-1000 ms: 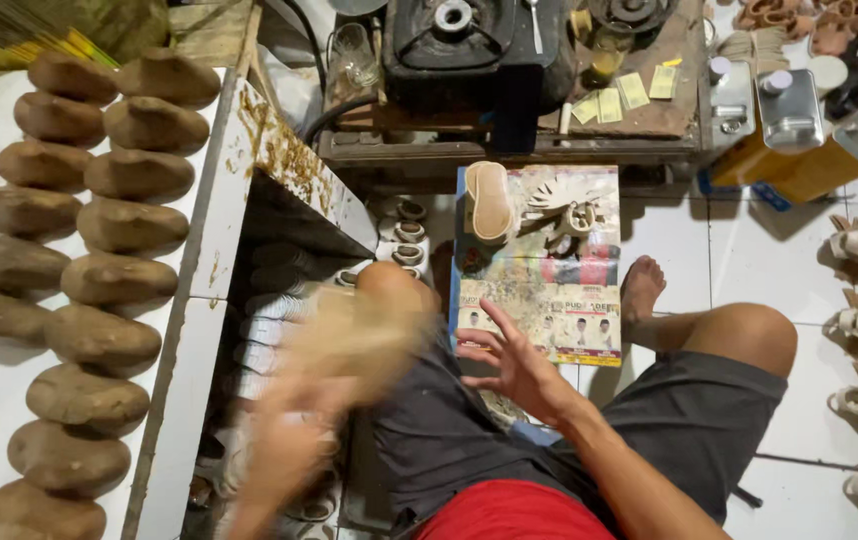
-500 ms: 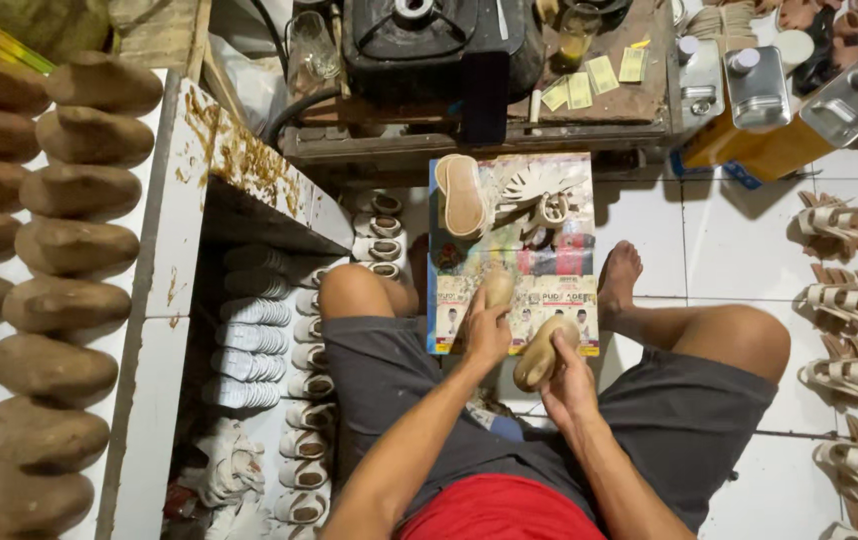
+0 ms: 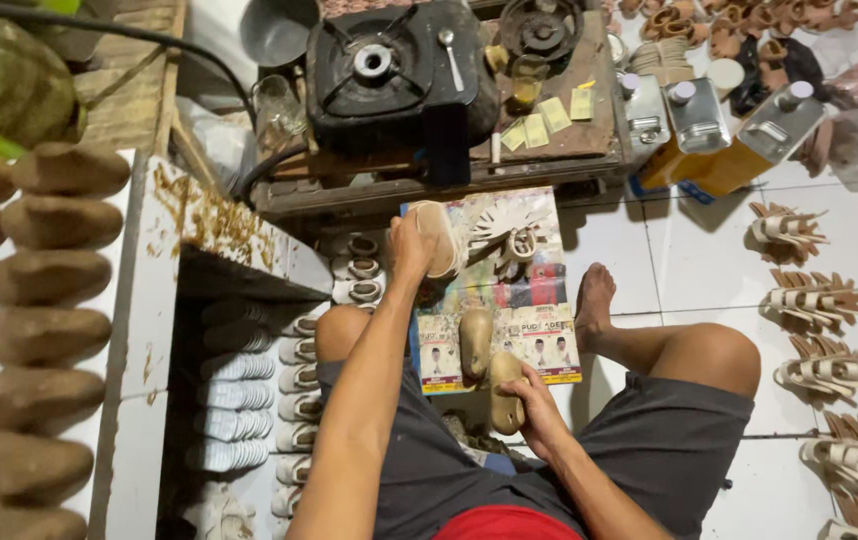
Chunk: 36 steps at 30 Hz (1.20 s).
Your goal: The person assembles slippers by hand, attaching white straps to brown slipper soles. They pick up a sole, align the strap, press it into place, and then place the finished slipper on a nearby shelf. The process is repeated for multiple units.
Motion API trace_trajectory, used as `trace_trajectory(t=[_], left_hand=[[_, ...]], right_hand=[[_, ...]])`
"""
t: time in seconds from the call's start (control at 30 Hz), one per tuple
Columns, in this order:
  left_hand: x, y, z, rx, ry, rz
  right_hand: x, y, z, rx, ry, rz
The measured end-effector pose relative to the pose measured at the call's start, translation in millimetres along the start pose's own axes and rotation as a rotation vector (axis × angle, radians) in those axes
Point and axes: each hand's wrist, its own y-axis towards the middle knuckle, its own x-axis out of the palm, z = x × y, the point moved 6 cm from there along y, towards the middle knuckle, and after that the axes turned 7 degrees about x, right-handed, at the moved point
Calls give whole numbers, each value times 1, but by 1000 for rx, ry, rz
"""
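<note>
I sit on a white tiled floor with a printed poster sheet (image 3: 539, 290) spread between my legs. My left hand (image 3: 411, 250) reaches forward and grips a tan shoe sole (image 3: 439, 238) at the sheet's far left corner. My right hand (image 3: 537, 402) rests close to my lap, holding a wooden shoe last (image 3: 505, 392). A second wooden last (image 3: 475, 342) lies on the sheet just beyond it. A pale strappy sandal upper (image 3: 509, 238) lies on the sheet beside the sole.
A black gas stove (image 3: 389, 75) sits on a low wooden bench ahead, with metal glue cans (image 3: 699, 115) to its right. Rows of brown wooden lasts (image 3: 39, 330) fill a white shelf at left. Sandal uppers (image 3: 814, 300) line the floor at right; pale soles (image 3: 294, 380) stack under the shelf.
My left hand has left the lap and stretched forward to the tan sole. One last now lies on the sheet; my right hand stays on the other.
</note>
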Motion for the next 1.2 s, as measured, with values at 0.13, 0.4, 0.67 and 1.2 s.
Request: trace_trajectory(t=[0.13, 0.4, 0.67, 1.2], left_hand=[[6, 7, -1, -118, 46, -50], [11, -4, -20, -363, -274, -76], [-21, -89, -29, -184, -784, 170], [-18, -212, 59, -181, -1199, -95]], right_hand=[[-2, 2, -5, 12, 21, 32], [-3, 7, -9, -45, 125, -81], [-8, 7, 4, 142, 119, -105], [46, -98, -87, -1006, -682, 49]])
